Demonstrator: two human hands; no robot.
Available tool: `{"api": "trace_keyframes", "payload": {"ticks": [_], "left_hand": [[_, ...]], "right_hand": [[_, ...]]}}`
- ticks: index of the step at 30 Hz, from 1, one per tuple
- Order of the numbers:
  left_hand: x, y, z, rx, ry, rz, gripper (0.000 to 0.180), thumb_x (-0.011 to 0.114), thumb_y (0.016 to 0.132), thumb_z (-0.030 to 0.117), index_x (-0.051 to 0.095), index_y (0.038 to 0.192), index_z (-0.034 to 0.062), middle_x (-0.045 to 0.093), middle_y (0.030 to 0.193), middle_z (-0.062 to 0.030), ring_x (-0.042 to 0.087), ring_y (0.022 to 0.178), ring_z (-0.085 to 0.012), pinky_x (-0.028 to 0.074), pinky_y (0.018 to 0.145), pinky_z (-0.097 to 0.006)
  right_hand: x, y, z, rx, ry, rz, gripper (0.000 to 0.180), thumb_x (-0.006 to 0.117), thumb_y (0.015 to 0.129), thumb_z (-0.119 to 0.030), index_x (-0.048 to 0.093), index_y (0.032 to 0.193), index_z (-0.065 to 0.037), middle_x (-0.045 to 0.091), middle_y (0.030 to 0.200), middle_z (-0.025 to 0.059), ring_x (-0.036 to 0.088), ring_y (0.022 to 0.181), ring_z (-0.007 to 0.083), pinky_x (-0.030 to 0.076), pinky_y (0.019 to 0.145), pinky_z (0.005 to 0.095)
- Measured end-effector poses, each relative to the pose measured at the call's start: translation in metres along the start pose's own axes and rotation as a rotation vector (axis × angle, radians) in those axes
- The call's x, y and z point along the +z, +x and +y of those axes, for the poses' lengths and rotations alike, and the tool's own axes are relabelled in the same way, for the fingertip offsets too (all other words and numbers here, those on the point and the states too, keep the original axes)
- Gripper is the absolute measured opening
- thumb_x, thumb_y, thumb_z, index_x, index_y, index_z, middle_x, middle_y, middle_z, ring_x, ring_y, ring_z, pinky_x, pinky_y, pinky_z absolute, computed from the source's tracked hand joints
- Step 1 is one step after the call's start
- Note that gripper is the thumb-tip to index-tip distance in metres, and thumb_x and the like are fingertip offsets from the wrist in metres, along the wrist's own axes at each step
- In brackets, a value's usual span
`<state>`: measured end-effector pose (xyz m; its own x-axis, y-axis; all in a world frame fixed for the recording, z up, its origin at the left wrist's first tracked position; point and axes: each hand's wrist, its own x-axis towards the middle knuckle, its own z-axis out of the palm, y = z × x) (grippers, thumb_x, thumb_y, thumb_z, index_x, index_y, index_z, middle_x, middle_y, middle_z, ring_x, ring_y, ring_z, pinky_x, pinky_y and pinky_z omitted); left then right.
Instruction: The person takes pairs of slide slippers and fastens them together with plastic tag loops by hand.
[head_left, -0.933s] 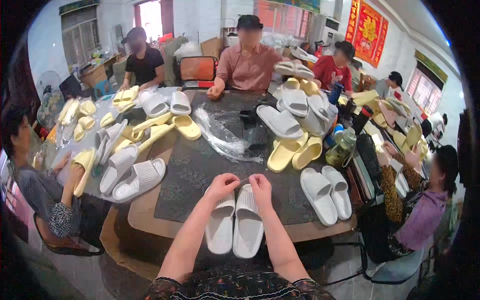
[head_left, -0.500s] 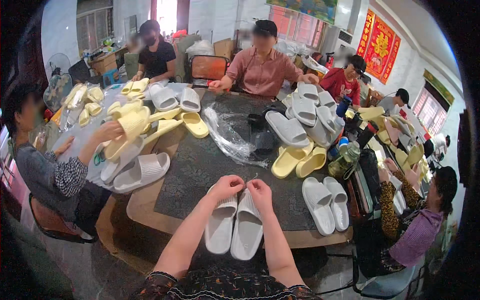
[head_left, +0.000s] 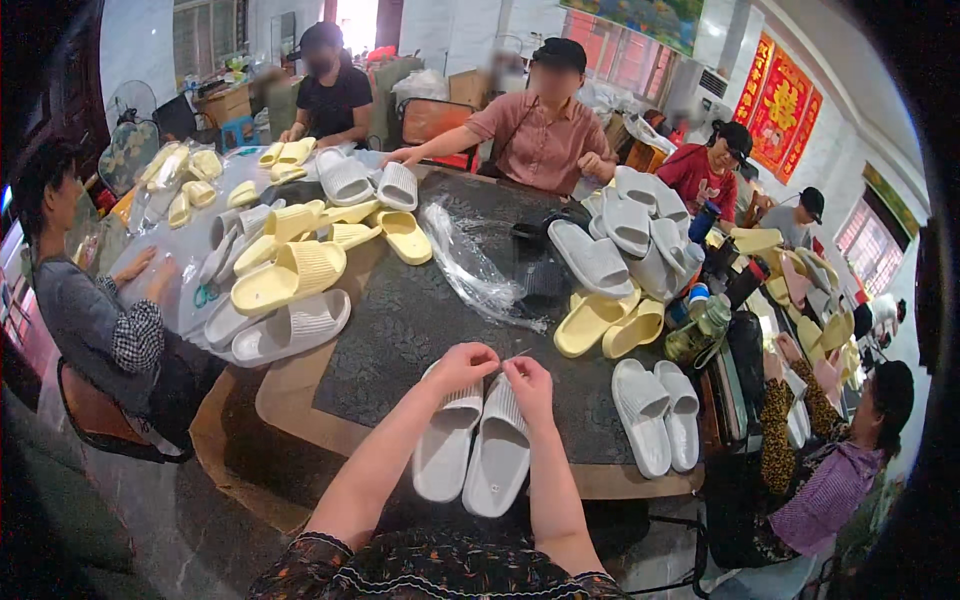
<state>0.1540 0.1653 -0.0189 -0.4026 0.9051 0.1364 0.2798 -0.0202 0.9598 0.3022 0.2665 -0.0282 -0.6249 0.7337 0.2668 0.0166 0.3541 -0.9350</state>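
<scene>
A pair of grey slippers with ribbed straps, the left slipper [head_left: 442,462] and the right slipper [head_left: 496,470], lies side by side at the table's near edge, toes away from me. Over the straps, my left hand [head_left: 466,366] is closed in a pinch. Close beside it my right hand [head_left: 529,384] pinches too, fingertips nearly meeting the left ones. A thin clear strand [head_left: 517,354] shows at the fingertips; how it runs between the slippers is hidden. Farther off lies a bundle of clear plastic strands [head_left: 468,262].
Another grey pair [head_left: 655,415] rests to the right, near a green bottle [head_left: 704,328]. Grey and yellow slippers are heaped at right [head_left: 590,265] and left [head_left: 295,275]. Several people sit around the dark-topped table [head_left: 385,350], one person [head_left: 95,270] at left.
My hands stay pinched over the slippers, shifted slightly right in view. The person at left has let go of a yellow slipper, which lies on the heap. The person opposite reaches leftward.
</scene>
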Motion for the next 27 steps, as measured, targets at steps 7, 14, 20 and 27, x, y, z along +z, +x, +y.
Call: {"api": "trace_keyframes", "payload": {"ticks": [7,14,20,27], "left_hand": [[0.001,-0.001,0.011,0.006,0.03,0.003,0.018,0.067,0.083,0.017,0.068,0.092,0.002,0.068,0.085,-0.005,0.062,0.079,-0.0113,0.05,0.074,-0.027],[0.003,0.0,0.009,0.008,0.061,0.007,0.02,0.067,0.082,0.018,0.068,0.094,0.0023,0.068,0.083,-0.0054,0.062,0.077,-0.0112,0.05,0.073,-0.028],[0.001,-0.001,0.003,0.03,0.038,0.031,0.019,0.067,0.083,0.018,0.068,0.094,0.0018,0.066,0.08,-0.0034,0.058,0.073,-0.009,0.049,0.068,-0.027],[0.001,-0.001,0.011,0.016,0.067,0.006,0.019,0.067,0.083,0.018,0.068,0.093,0.0022,0.066,0.08,-0.0036,0.058,0.072,-0.0092,0.048,0.068,-0.027]], "right_hand": [[-0.003,-0.001,-0.002,0.037,0.081,0.079,0.018,0.065,0.086,-0.017,0.065,0.091,0.0,0.066,0.079,0.0054,0.059,0.074,0.0097,0.047,0.07,0.0259],[-0.004,-0.001,0.008,0.089,0.229,0.24,0.019,0.068,0.083,-0.019,0.067,0.09,-0.001,0.066,0.078,0.0043,0.058,0.072,0.0099,0.047,0.069,0.0263],[-0.003,-0.003,-0.014,0.051,0.008,0.113,0.021,0.068,0.083,-0.019,0.067,0.09,0.001,0.065,0.075,0.0045,0.058,0.069,0.0102,0.047,0.066,0.0255],[-0.003,-0.004,-0.018,0.059,-0.057,0.089,0.019,0.066,0.085,-0.019,0.067,0.089,0.0,0.066,0.076,0.0047,0.06,0.071,0.0104,0.048,0.067,0.0264]]}}
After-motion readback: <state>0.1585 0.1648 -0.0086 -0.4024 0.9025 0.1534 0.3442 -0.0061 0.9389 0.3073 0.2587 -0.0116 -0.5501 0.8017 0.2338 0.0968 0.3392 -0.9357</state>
